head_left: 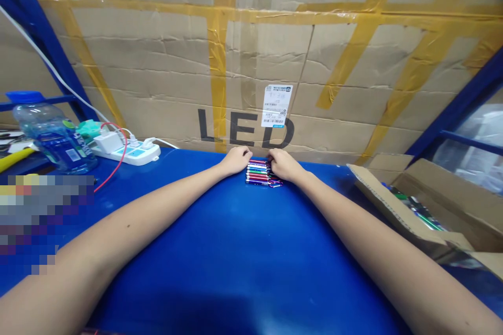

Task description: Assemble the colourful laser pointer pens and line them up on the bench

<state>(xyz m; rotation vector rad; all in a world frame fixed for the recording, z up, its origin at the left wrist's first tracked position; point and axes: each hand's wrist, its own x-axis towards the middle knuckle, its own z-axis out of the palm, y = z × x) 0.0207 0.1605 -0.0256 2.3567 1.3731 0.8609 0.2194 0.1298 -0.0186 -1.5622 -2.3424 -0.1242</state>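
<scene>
Several slim metallic tubes point(258, 172) in red, silver, blue and green lie side by side in a stack on the blue table point(236, 251), near its back edge. Small clips or cords show at their right ends. My left hand point(237, 159) is at the upper left end of the row, its fingers curled together. On the right side, my right hand point(283, 164) rests against the other ends with its fingers bent closed. What lies between the fingertips of either hand is too small to make out.
Behind the table stands a taped cardboard sheet point(157, 78) marked LED. At left are a bottle point(58, 141), a white power strip point(141, 153), a red cable point(120, 159) and a pixelated area. An open carton point(396, 209) holding similar tubes is at right.
</scene>
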